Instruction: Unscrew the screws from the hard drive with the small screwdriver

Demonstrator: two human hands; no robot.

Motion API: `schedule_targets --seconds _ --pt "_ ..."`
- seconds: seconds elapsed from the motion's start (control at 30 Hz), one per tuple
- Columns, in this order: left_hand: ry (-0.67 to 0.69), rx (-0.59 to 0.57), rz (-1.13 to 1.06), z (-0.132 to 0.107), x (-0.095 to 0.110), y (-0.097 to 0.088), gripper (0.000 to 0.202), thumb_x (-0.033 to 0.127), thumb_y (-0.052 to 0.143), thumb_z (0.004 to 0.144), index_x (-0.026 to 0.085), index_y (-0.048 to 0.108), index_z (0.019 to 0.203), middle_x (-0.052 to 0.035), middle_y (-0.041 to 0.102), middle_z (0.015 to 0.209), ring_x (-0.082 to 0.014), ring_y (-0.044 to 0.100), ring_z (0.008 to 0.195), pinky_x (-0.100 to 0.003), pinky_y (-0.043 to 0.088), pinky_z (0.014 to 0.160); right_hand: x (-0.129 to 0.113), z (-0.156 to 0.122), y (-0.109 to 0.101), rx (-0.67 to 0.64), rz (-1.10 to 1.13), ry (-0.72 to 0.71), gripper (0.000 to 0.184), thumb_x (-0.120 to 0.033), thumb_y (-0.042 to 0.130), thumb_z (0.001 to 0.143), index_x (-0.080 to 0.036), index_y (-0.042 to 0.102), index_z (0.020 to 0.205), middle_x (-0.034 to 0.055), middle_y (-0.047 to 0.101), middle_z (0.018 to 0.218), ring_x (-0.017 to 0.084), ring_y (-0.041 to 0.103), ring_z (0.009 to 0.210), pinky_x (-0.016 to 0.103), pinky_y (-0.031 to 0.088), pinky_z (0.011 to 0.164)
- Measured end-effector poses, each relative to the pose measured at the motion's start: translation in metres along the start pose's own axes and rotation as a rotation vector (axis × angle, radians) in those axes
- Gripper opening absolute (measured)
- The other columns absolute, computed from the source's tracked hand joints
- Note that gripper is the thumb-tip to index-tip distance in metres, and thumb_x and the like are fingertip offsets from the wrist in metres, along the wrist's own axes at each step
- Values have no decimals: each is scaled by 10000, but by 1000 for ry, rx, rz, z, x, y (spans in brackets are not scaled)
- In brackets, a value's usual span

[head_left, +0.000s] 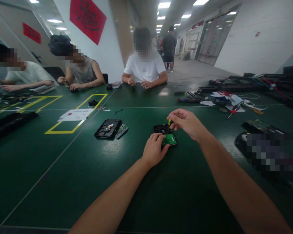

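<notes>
A hard drive (171, 139) with a green circuit board lies on the green table in front of me. My left hand (154, 148) grips its near left side, fingers curled over the edge. Above its far right corner, my right hand (182, 122) pinches a small screwdriver (170, 121) with a yellow and black handle. The shaft points down at the board; whether its tip touches a screw is too small to tell. To the left lies a second black drive casing (107, 129) with small pieces on top, and a loose circuit board (122, 131) beside it.
A white paper sheet (75, 114) lies across yellow tape (60, 132). At the right are cables and tools, including a red screwdriver (231, 113), and dark electronic parts (261, 125). Opposite sits a person in a white shirt (144, 66); two more people sit at the left.
</notes>
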State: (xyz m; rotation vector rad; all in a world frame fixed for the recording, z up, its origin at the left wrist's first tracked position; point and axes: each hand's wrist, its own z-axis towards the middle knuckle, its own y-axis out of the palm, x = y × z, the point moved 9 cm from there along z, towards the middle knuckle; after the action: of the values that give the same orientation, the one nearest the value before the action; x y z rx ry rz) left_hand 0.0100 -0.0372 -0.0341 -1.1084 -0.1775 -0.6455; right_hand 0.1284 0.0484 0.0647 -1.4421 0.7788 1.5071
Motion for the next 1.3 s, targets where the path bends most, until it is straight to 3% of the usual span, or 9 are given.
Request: schedule_targets --seconds 0.13,0.3,0.43,0.67,0.9,1.03,1.3 --pt "5 6 7 0 0 1 375 376 665 1003 219 627 1342 -132 632 1340 -317 559 1313 -524 514 1127 2 0 4 -28 1 28 191 -340 678 998 -200 728 1118 99 740 1167 116 734 638 195 520 460" --pt "17 14 25 -2 0 1 305 377 659 1009 230 676 1276 -130 614 1365 -317 551 1321 -528 522 1120 -3 -1 -1 41 -147 -14 222 -377 787 926 -182 691 970 71 748 931 124 688 582 206 501 432" --pt "19 18 22 -2 0 1 322 371 666 1004 235 676 1295 -129 614 1366 -318 550 1325 -537 517 1129 -4 -1 0 22 -195 -40 222 -382 791 923 -186 689 947 50 737 875 113 653 573 206 498 444" --pt "26 6 30 -2 0 2 302 358 663 1002 250 711 1280 -134 610 1371 -326 554 1314 -541 530 1103 3 1 6 -66 27 19 157 -274 691 984 -190 728 1111 84 746 1149 103 709 649 210 565 525" --pt "26 6 33 -2 -1 3 330 354 670 998 271 713 1314 -129 605 1386 -331 552 1318 -552 538 1095 8 0 8 5 189 97 152 -224 740 946 -201 592 973 53 754 969 122 717 639 232 600 581" --pt "33 7 40 -3 0 2 329 352 657 1005 254 719 1313 -138 606 1386 -337 547 1320 -552 537 1093 7 -1 10 -27 189 126 48 -229 674 979 -196 661 1011 76 763 1092 114 724 646 204 565 533" --pt "38 9 43 -2 1 2 326 366 648 1013 253 719 1311 -136 607 1385 -334 545 1322 -548 537 1093 8 0 8 -10 179 124 115 -241 619 988 -189 718 1014 91 754 1072 117 713 616 200 522 478"
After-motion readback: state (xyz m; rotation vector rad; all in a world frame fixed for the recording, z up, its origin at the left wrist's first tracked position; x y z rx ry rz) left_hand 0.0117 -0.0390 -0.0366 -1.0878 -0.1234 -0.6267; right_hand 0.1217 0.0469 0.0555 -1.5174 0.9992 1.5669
